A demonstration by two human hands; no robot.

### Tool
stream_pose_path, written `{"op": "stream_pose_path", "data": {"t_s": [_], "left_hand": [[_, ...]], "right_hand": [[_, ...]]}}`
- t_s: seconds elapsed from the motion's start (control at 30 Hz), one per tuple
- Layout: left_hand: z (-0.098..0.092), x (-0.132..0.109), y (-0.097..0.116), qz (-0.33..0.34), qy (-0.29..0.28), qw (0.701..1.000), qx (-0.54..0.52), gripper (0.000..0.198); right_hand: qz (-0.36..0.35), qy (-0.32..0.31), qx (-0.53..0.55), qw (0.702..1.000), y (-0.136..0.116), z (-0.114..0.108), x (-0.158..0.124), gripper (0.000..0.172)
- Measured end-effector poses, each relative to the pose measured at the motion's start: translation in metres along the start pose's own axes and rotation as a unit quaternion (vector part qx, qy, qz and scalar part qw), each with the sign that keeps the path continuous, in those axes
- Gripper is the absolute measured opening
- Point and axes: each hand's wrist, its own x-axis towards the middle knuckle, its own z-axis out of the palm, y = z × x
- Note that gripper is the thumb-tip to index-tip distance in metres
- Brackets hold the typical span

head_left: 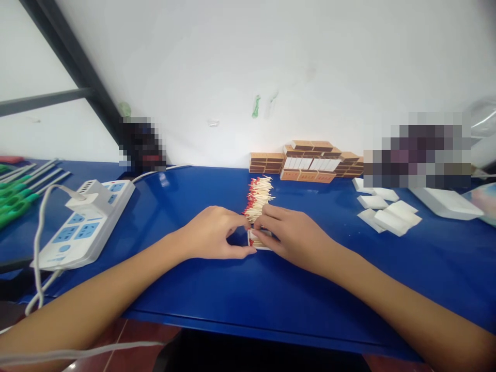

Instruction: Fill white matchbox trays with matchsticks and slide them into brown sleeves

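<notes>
The left hand (pixel 211 233) pinches a small white cardboard tray (pixel 264 249) of red-tipped wooden matches (pixel 254 243) — the right hand (pixel 294 235) curls over its right side, whether pinching I cannot tell.

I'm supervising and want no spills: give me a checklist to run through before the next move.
1. Left hand steadying the small tray: ok, it grips the left end.
2. Right hand at the tray: ok, it reaches over it.
3. Matches inside lying neatly: cannot tell, the right hand covers part.
4. Loose matches contained: not ok, they lie in an open pile just beyond the tray.
5. Stacked matchboxes out of the way: ok, by the wall.
6. Power strip apart from the matches: ok, off to the left.
</notes>
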Motion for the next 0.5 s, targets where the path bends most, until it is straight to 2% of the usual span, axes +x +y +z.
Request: {"op": "stream_pose_path", "data": {"t_s": [0.1, 0.27, 0.43, 0.5], "left_hand": [[0.001, 0.0, -0.003, -0.006, 0.005, 1.0, 0.002, 0.034], [-0.001, 0.0, -0.004, -0.01, -0.003, 1.0, -0.009, 0.032], [-0.005, 0.0, -0.003, -0.004, -0.008, 1.0, -0.024, 0.03], [-0.005, 0.0, -0.002, 0.0, -0.01, 0.999, -0.032, 0.028]], "right_hand": [[-0.018, 0.023, -0.045, 0.999, -0.003, -0.002, -0.002, 0.026], [-0.011, -0.001, -0.004, 1.0, -0.002, -0.004, -0.005, 0.021], [0.047, 0.039, 0.033, 0.998, 0.021, -0.016, -0.005, 0.018], [0.075, 0.023, 0.064, 0.995, 0.033, -0.022, -0.005, 0.014]]}}
